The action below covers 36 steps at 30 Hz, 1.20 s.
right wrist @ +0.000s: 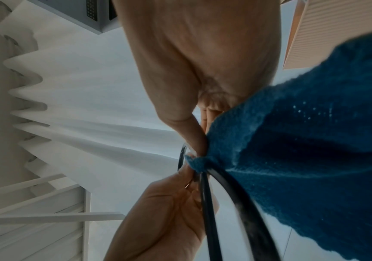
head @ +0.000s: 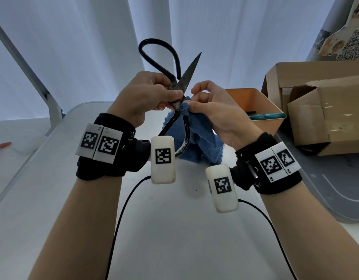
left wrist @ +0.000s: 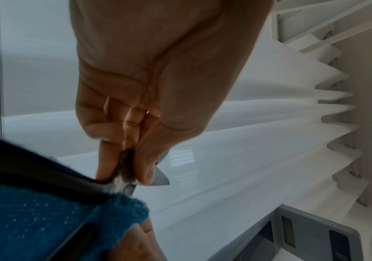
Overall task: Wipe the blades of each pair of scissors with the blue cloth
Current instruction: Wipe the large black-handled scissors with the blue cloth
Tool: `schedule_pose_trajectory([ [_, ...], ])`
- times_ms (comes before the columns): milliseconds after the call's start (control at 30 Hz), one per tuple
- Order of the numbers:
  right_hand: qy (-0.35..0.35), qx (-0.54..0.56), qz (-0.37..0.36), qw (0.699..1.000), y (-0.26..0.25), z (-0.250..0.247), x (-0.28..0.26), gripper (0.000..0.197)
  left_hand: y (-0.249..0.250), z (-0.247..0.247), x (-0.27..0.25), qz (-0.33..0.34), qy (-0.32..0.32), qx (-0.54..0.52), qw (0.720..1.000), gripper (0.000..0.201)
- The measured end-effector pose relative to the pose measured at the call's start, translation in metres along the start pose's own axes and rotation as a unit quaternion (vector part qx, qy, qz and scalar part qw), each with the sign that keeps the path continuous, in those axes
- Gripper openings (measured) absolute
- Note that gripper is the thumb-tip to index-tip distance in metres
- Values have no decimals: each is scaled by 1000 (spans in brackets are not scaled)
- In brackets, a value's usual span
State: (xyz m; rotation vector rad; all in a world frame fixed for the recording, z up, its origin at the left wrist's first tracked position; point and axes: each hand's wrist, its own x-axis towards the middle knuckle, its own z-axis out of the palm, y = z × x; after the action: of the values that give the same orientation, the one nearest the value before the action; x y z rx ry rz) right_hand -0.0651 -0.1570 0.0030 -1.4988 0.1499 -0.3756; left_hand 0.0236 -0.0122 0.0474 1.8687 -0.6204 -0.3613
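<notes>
A large pair of black iron scissors (head: 190,74) is held up over the table, spread wide, with one dark blade pointing up and a handle loop on each side. My left hand (head: 166,96) grips them at the pivot, thumb over the joint (left wrist: 122,183). My right hand (head: 195,99) pinches a fold of the blue cloth (head: 202,142) against the metal just beside the pivot. The rest of the cloth (right wrist: 303,150) hangs below, draped behind the lower handle (right wrist: 236,194).
An orange basket (head: 253,102) at right holds teal-handled scissors (head: 265,116). Open cardboard boxes (head: 326,110) stand behind it on a grey mat (head: 336,188). A white table (head: 174,229) lies beneath my arms, with a curtain behind it.
</notes>
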Motion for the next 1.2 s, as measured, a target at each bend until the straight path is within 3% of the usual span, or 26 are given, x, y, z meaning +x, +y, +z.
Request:
schedule_pose_trajectory([
  [667, -47, -40, 19, 998, 0, -6, 0, 28, -3, -29, -3, -7, 64, -58, 996, 5],
  [800, -47, -74, 30, 996, -1, -11, 0, 25, -7, -35, 0, -5, 90, -53, 994, 16],
  [933, 10, -143, 47, 989, 4, -19, 3, 24, -11, -41, 2, 12, 143, -24, 989, 7],
  [1000, 52, -125, 51, 989, 5, -22, 5, 24, -12, -46, 2, 14, 160, -19, 987, 8],
  [1200, 119, -33, 5, 992, 0, -16, 5, 28, -10, -35, 1, -4, 72, 35, 997, 13],
])
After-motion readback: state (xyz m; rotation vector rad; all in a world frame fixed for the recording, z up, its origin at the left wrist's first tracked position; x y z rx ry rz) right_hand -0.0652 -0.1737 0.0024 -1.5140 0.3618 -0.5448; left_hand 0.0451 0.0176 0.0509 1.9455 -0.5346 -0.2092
